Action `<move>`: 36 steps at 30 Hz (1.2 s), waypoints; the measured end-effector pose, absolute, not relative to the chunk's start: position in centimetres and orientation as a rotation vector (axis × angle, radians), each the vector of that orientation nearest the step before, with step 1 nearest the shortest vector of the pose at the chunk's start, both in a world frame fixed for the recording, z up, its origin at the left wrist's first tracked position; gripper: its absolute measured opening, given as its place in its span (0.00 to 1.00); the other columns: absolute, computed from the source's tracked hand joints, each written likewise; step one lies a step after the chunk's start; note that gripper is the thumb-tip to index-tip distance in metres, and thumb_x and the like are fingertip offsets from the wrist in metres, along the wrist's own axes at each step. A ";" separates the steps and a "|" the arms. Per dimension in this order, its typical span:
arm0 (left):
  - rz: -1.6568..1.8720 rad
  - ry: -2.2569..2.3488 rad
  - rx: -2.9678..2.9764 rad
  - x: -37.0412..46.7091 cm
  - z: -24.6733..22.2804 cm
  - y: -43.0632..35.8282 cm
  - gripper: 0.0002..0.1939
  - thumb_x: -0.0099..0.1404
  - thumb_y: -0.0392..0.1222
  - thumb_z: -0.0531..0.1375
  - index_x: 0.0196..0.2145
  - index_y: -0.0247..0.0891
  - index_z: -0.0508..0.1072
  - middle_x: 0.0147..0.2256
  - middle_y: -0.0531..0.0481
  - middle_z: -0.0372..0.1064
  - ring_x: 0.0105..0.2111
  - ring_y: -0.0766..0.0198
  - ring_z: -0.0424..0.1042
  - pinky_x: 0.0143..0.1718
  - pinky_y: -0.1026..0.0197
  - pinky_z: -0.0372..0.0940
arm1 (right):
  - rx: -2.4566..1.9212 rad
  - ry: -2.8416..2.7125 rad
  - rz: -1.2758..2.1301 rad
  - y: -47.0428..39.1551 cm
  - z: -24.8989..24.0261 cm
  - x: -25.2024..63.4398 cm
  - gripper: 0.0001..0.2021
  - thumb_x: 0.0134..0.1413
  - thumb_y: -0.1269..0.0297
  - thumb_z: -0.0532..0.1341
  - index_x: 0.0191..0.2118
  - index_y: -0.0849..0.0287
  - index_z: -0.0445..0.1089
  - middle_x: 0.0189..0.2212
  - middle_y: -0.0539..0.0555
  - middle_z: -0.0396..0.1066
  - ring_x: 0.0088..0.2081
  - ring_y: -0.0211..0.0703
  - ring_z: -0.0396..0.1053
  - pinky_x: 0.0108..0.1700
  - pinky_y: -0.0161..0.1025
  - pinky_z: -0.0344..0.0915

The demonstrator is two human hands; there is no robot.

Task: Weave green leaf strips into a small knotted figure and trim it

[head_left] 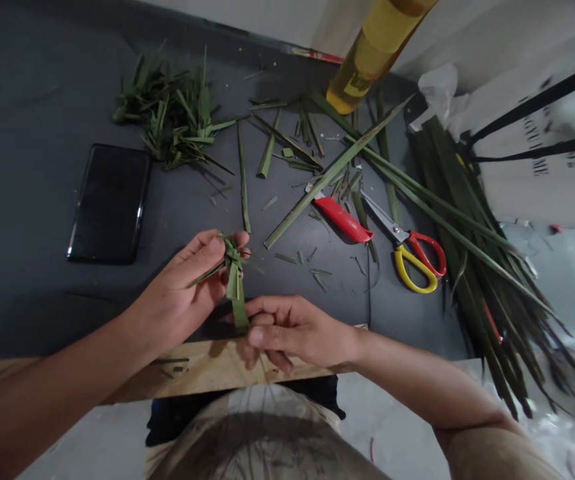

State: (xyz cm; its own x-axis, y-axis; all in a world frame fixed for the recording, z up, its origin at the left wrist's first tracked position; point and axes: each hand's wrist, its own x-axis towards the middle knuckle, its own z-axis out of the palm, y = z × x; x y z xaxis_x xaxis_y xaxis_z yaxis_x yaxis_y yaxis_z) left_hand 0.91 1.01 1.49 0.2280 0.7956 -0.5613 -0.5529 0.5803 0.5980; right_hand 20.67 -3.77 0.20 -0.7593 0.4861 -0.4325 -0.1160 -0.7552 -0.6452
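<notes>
My left hand (195,270) pinches a small folded piece of green leaf (232,257) between thumb and fingers, close to the table's front edge. A flat leaf strip (238,303) hangs down from that piece toward me. Its lower end sits at the fingertips of my right hand (287,330), which is closed around it with thumb and index finger. Thin leaf ends stick out on both sides of the folded piece. The fingers of my left hand partly hide it.
A pile of folded leaf pieces (172,113) and a black phone-like slab (110,203) lie at left. Scissors (402,243), a red-handled knife (342,217), leaf offcuts and a long leaf bundle (472,267) lie at right. Behind stands a yellow bottle (372,53).
</notes>
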 end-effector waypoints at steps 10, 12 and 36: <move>1.022 1.092 0.532 0.6 0.9 1.1 0.06 0.59 0.41 0.73 0.33 0.40 0.81 0.34 0.50 0.81 0.32 0.63 0.77 0.35 0.63 0.73 | -1.483 -1.270 1.927 -2.8 1.7 22.0 0.17 0.62 0.51 0.66 0.29 0.59 0.69 0.20 0.42 0.60 0.23 0.31 0.51 0.24 0.34 0.48; 0.997 1.125 0.560 0.5 0.8 1.0 0.08 0.58 0.42 0.75 0.33 0.41 0.81 0.33 0.50 0.81 0.32 0.61 0.77 0.35 0.62 0.73 | -1.517 -1.331 1.853 -2.6 1.7 22.0 0.16 0.60 0.53 0.65 0.28 0.59 0.69 0.20 0.42 0.58 0.24 0.31 0.50 0.25 0.34 0.47; 0.980 1.023 0.571 0.5 1.6 1.0 0.14 0.53 0.39 0.78 0.37 0.41 0.84 0.34 0.52 0.80 0.31 0.65 0.76 0.34 0.66 0.73 | -1.554 -1.557 1.580 -2.5 1.8 22.1 0.12 0.58 0.59 0.62 0.26 0.59 0.71 0.18 0.42 0.54 0.22 0.31 0.47 0.23 0.34 0.44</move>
